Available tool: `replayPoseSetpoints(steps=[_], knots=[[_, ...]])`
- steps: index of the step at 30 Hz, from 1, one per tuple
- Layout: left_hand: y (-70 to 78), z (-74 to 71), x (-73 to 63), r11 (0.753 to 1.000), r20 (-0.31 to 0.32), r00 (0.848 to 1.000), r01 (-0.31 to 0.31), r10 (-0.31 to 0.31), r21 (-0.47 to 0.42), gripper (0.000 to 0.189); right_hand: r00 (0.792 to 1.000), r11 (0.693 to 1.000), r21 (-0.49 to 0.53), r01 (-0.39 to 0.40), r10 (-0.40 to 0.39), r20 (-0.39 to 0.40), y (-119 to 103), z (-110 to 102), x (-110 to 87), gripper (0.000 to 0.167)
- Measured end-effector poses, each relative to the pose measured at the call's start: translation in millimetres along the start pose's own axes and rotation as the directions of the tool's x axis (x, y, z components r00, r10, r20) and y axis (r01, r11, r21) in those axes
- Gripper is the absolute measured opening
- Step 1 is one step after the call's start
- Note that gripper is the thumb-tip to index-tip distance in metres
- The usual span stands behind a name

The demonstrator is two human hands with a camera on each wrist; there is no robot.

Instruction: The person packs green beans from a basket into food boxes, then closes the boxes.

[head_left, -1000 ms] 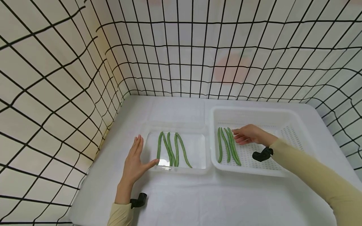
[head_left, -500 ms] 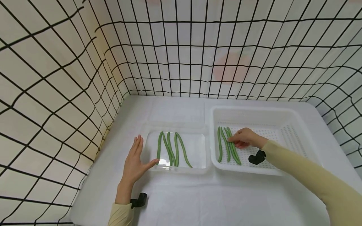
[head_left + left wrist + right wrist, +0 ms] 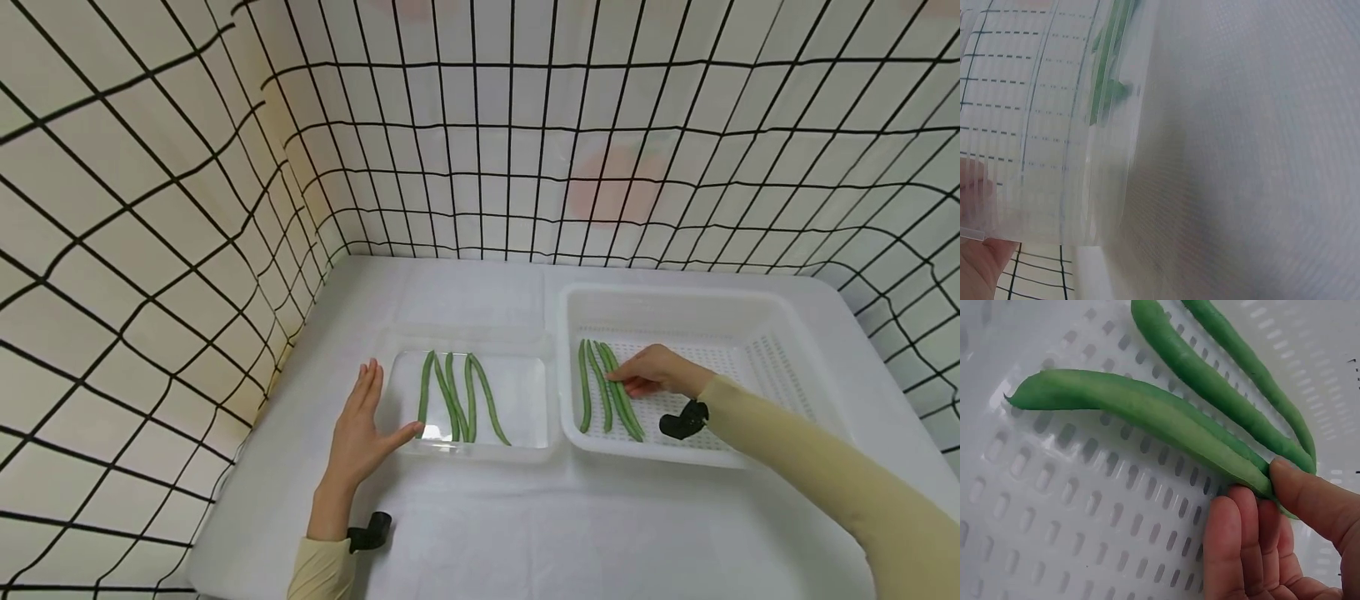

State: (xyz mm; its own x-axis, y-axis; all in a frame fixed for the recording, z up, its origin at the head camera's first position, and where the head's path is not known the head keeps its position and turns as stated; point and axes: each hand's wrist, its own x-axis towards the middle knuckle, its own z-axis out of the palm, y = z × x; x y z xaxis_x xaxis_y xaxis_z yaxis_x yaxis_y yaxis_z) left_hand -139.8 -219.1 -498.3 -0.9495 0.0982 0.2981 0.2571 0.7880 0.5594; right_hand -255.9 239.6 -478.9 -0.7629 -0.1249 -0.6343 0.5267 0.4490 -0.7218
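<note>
My right hand (image 3: 662, 372) is over the left part of a white perforated basket (image 3: 720, 457). Its thumb and fingers pinch a green bean (image 3: 1141, 412) near one end, as the right wrist view shows. More green beans (image 3: 584, 387) lie side by side left of it in the basket. At the left side of a clear plastic container (image 3: 525, 417), my left hand (image 3: 360, 433) has its fingers straight and its thumb spread to the front left corner. Several green beans (image 3: 470, 400) lie inside this container, seen through its wall in the left wrist view.
Both containers stand side by side on a white-covered table (image 3: 480, 533). Black wire mesh (image 3: 510, 150) rises along the back and both sides. Small black wrist cameras (image 3: 684, 419) sit on the wrists.
My right hand has moved left and slightly down onto the rightmost beans and now pinches a green bean. My left hand has stayed at the clear container.
</note>
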Motion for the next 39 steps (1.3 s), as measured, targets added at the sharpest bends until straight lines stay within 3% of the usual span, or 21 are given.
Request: replayPoseSetpoints(steps=[5,12,17,20,28,35,39], knots=[[1.0,-0.6,-0.4,1.000,0.003,1.000,0.007,-0.007,-0.001,0.111,0.999,0.998,0.056,-0.012,0.009,0.049,0,-9,-4.4,0.018],[1.1,-2.6,-0.3,1.000,0.000,1.000,0.010,-0.010,0.004,0.111,0.990,0.982,0.179,0.058,-0.079,0.115,-14,-24,-15.9,0.041],[1.2,-3.8,-0.5,1.000,-0.005,1.000,0.010,-0.010,0.001,0.111,0.973,0.959,0.265,0.102,-0.152,0.173,-34,-22,-29.1,0.021],[0.8,-3.8,-0.5,1.000,-0.005,1.000,0.006,-0.006,0.000,0.112,0.955,0.946,0.301,0.123,-0.195,0.222,-46,-16,-36.8,0.015],[1.1,-1.6,-0.2,1.000,0.000,1.000,-0.001,0.001,-0.014,0.111,0.906,0.930,0.318,0.185,-0.286,0.311,-77,10,-54.5,0.018],[1.1,-1.0,-0.1,1.000,-0.007,1.000,-0.001,0.001,-0.010,0.110,0.882,0.920,0.354,0.168,-0.300,0.362,-100,41,-56.0,0.014],[0.8,-0.7,0.0,1.000,-0.006,1.000,-0.002,0.001,-0.011,0.109,0.875,0.929,0.327,0.172,-0.297,0.382,-107,60,-51.7,0.019]])
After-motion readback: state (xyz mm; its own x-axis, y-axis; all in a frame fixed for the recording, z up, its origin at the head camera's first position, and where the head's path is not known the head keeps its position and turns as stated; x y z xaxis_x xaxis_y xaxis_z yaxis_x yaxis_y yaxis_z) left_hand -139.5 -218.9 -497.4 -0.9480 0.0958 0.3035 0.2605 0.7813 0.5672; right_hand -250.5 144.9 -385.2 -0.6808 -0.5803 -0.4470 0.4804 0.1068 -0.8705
